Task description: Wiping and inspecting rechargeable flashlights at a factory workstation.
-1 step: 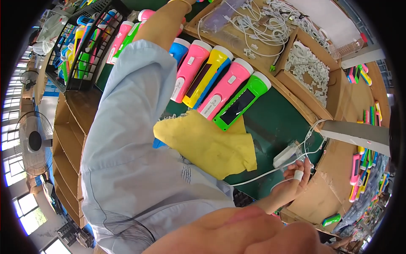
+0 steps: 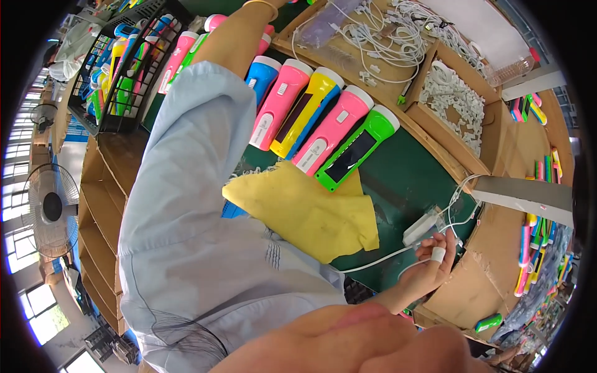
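Note:
My left arm stretches away over the row of torches, and its hand (image 2: 278,2) is cut off by the upper edge, so the fingers are hidden. Beneath and beside that forearm lie a blue torch (image 2: 263,73), a pink torch (image 2: 281,102), a yellow torch (image 2: 308,110), a second pink torch (image 2: 336,127) and a green torch (image 2: 357,149) with a dark panel. At the right, my right hand (image 2: 429,264) has curled fingers around a white cable (image 2: 404,251); a white wrap circles one finger. A white oblong block (image 2: 420,228) lies just beyond its fingertips.
A yellow cloth (image 2: 311,214) lies on the green table. Farther right stand a carton (image 2: 495,133) of small white parts and a tray with tangled white cables (image 2: 392,40). A black crate (image 2: 93,121) of torches is far left. A grey post (image 2: 525,199) rises at right.
My left forearm and wrist have shifted slightly left and nearer. My right hand is almost where it was.

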`<state>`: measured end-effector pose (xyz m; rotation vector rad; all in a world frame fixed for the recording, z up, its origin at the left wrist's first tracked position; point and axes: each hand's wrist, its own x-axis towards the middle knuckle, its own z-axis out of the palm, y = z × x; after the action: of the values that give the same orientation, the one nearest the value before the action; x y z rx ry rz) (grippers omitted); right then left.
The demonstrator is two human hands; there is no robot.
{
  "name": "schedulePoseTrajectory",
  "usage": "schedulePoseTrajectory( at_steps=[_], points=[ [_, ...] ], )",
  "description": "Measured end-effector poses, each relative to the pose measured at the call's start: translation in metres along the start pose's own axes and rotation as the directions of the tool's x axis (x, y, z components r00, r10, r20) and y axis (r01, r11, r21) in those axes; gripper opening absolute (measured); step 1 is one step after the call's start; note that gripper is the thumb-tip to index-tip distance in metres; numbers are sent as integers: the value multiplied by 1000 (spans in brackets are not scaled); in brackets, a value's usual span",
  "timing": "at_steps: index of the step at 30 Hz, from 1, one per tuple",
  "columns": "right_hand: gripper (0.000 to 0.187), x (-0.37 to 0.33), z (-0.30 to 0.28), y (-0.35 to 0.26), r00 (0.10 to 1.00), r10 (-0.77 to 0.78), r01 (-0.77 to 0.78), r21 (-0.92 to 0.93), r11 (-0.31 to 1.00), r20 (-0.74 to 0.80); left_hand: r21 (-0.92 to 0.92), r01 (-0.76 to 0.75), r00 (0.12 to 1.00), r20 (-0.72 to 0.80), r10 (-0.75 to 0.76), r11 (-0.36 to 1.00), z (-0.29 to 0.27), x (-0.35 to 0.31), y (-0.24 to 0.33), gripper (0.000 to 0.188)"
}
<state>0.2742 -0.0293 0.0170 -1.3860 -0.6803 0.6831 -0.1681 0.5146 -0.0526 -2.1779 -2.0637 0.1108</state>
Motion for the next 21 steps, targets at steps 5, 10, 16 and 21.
schedulePoseTrajectory(
  at_steps=[5, 10, 16, 21],
  points=[
    [25, -4, 10, -3, 980, 17, -32, 72, 997, 201, -132, 6, 986, -163, -28, 991, 16, -5, -71, 25],
    [26, -23, 6, -3, 956, 53, -77, 73, 994, 287, -856, 137, 943, 266, -198, -498, -34, -86, -8, 16],
    [65, -10, 53, -8, 852, -382, 374, 95, 923, 359, -466, 587, 790, 152, 594, -661, -111, -375, 104, 21],
    [60, -2, 59, -19, 743, -299, 187, 242, 952, 599, -332, 872, 406, 79, 910, -360, -88, -489, 178, 29]
  ],
)
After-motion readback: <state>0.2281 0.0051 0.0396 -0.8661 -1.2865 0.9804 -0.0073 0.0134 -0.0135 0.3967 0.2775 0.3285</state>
